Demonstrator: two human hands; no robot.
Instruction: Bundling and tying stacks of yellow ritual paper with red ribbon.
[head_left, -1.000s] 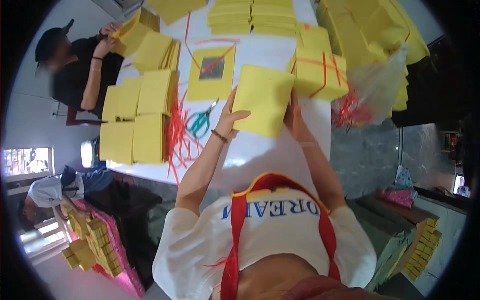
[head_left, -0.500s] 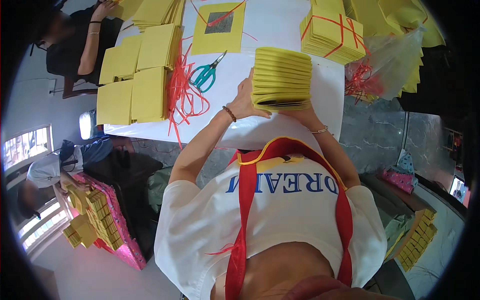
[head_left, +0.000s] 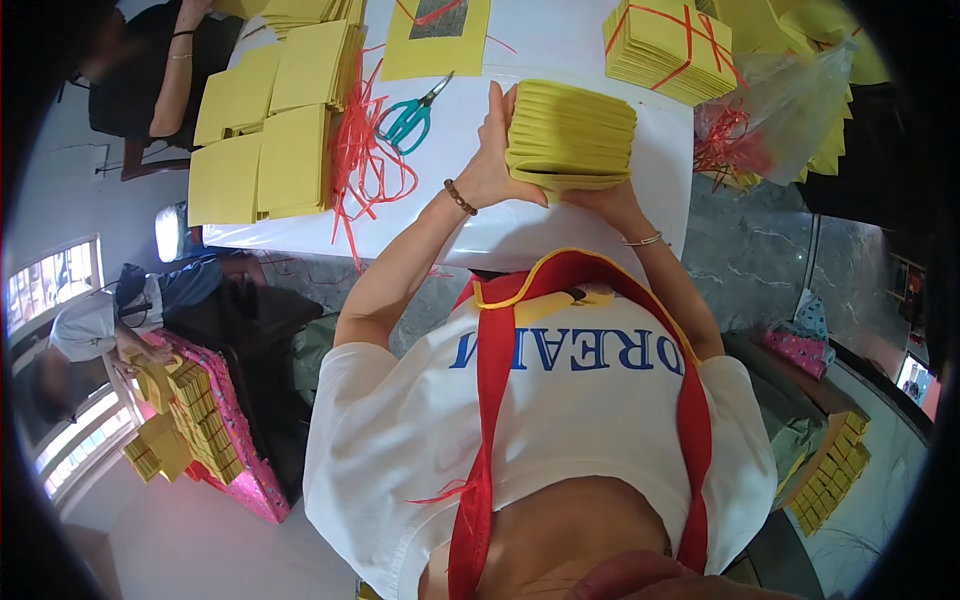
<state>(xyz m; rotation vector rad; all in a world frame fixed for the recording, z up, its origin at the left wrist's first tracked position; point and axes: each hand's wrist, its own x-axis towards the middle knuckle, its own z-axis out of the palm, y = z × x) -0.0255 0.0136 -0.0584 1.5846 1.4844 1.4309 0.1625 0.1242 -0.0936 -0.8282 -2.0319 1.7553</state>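
Observation:
A thick stack of folded yellow paper (head_left: 572,135) stands between my hands over the white table, its folded edges facing up. My left hand (head_left: 492,165) presses along its left side, fingers pointing away from me and the thumb across the near face. My right hand (head_left: 608,202) grips the near right corner, and its fingers are mostly hidden by the stack. To the left lie teal-handled scissors (head_left: 408,122) with pointed blades and a tangle of red plastic ribbon (head_left: 365,160). A flat yellow sheet (head_left: 400,50) with a grey square lies beyond the scissors.
Yellow paper piles (head_left: 290,150) cover the left of the white table (head_left: 455,105). At the far right are a bundle tied with red ribbon (head_left: 665,55) and a clear plastic bag (head_left: 790,120). One person (head_left: 150,80) sits at far left; another (head_left: 110,325) handles yellow bundles at lower left.
The stack has become more compact and tilted slightly, shifting a little right. My left hand's fingers now show more along its side. The whole view has shifted slightly.

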